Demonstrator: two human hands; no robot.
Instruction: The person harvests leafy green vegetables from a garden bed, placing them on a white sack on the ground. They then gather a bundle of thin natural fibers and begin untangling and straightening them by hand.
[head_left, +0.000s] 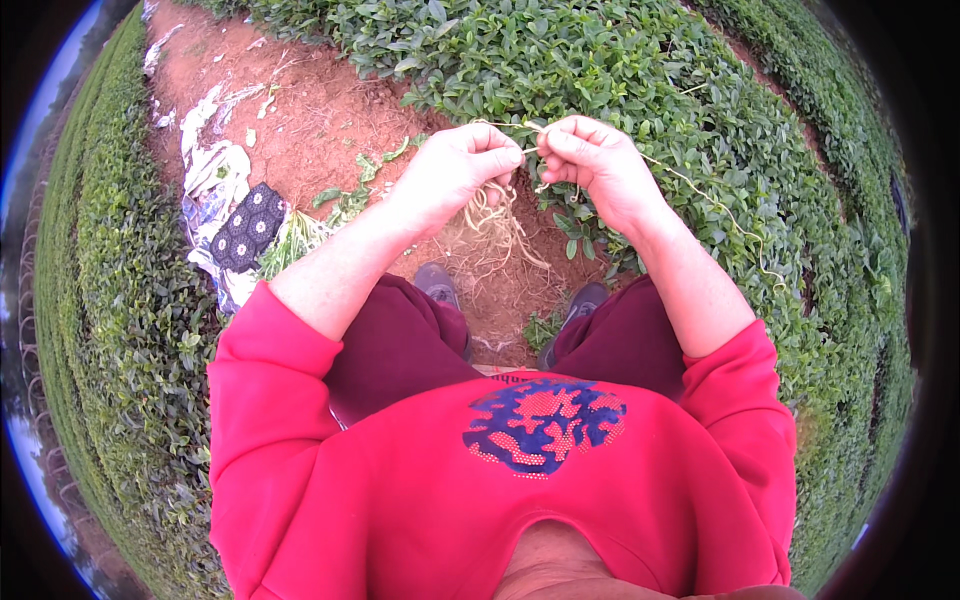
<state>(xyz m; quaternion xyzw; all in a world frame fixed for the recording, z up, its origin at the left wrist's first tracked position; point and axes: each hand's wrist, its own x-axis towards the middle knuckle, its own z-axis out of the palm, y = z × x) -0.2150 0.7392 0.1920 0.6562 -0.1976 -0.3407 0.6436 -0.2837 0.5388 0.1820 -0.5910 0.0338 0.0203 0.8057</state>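
Observation:
My left hand (465, 169) is closed around a loose bunch of thin pale-yellow strands (491, 214), which hang below the palm; I cannot tell whether they are twine or plant fibre. Facing it, my right hand (589, 161) pinches strands of the same kind between thumb and fingers. A short taut length spans the small gap between both hands, with a thin loop above it. From the right hand one long strand (720, 206) trails over the bush leaves and ends in a curl. Both hands are raised above bare soil, in front of my knees.
Dense, tea-like bushes (540, 52) grow close on the right, with another hedge row (127, 322) on the left. On the reddish soil (315, 97) lie crumpled white plastic sheeting (217, 169), a black patterned cloth item (249, 227) and cut greens (300, 236). My shoes (436, 283) stand below.

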